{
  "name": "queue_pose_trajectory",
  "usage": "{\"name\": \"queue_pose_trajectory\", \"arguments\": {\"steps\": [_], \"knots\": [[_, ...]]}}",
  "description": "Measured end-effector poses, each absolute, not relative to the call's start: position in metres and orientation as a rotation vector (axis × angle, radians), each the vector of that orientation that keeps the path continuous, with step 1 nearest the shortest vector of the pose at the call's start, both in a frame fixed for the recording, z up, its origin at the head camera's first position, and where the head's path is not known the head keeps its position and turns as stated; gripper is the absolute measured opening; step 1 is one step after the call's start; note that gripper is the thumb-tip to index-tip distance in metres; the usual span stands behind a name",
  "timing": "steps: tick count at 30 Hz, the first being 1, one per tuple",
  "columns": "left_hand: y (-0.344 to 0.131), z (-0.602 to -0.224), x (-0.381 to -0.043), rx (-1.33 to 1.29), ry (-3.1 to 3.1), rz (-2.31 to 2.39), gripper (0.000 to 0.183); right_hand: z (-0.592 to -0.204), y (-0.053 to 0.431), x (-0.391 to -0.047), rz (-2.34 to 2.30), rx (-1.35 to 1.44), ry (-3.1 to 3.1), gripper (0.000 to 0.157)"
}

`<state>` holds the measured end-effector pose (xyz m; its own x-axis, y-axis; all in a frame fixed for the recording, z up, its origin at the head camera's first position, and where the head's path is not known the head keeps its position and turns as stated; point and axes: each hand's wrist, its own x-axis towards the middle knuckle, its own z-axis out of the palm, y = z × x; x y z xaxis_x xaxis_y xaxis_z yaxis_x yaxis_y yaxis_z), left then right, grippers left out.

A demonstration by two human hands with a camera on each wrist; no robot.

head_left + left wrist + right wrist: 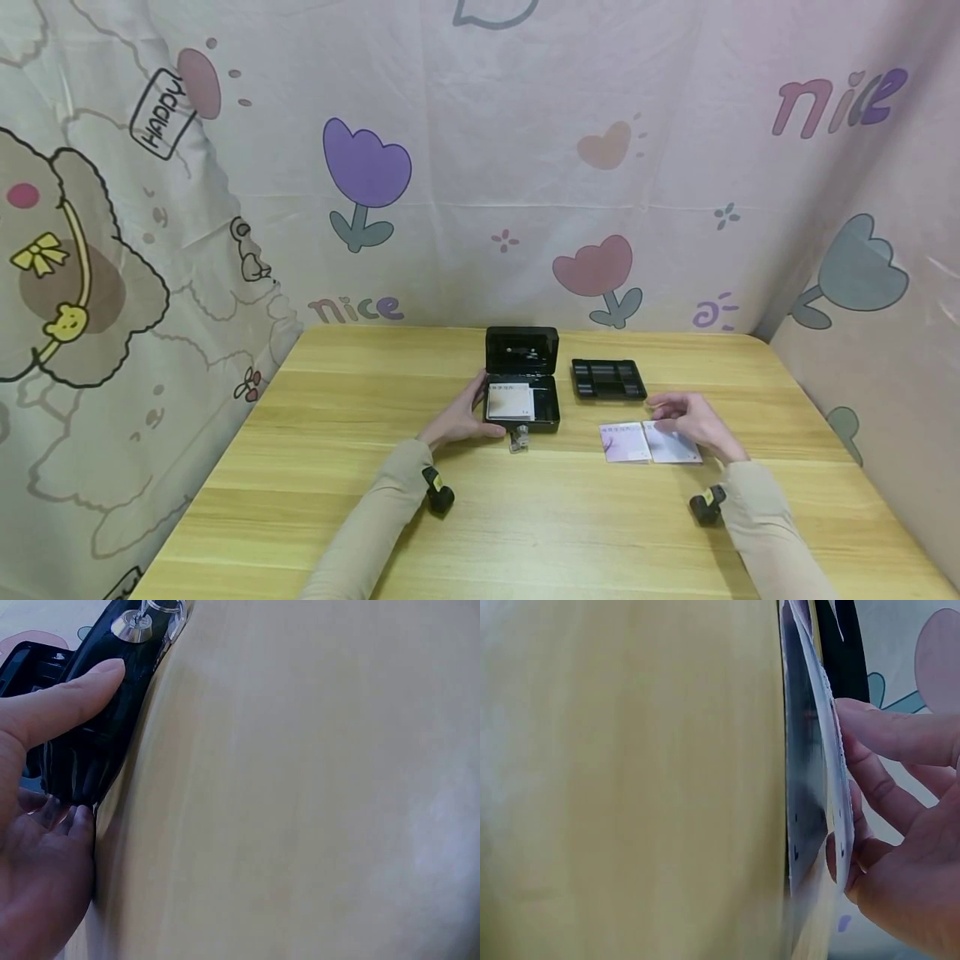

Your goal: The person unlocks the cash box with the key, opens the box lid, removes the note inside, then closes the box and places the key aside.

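Observation:
A black lockable cash box (548,426) stands with its lid (522,335) raised. My left hand (463,419) holds its front left corner, the thumb lying on the front wall beside the lock (132,627). Inside the box lies a pale printed booklet (510,403). Keys (518,440) hang at the front. On the table to the right, a pinkish booklet (624,443) lies beside a pale blue-white one (677,451). My right hand (699,419) pinches the edge of the pale one. In the right wrist view its upper sheet (834,761) stands slightly apart from the layer below.
A black compartment tray (609,395) sits to the right of the cash box, behind the two booklets. Everything rests on a wood-grain table (570,533). A printed cloth (465,150) hangs behind the table and along both sides.

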<state>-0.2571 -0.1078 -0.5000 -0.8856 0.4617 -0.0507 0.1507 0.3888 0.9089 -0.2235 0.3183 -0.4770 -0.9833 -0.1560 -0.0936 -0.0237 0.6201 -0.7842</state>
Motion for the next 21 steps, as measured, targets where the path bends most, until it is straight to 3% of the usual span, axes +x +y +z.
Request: {"name": "queue_pose_trajectory", "arguments": {"steps": [6,14,21], "knots": [[-0.108,-0.501,-0.257,0.544,2.368,1.482,0.122,-0.472,0.315,-0.222,-1.306,-0.151,2.733,0.046],[-0.108,-0.5,-0.257,0.534,2.351,1.489,0.121,-0.459,0.305,-0.22,-1.294,-0.227,2.89,0.034],[-0.108,-0.5,-0.257,0.537,2.374,1.476,0.123,-0.442,0.283,-0.22,-1.298,-0.321,2.859,0.036]]}}
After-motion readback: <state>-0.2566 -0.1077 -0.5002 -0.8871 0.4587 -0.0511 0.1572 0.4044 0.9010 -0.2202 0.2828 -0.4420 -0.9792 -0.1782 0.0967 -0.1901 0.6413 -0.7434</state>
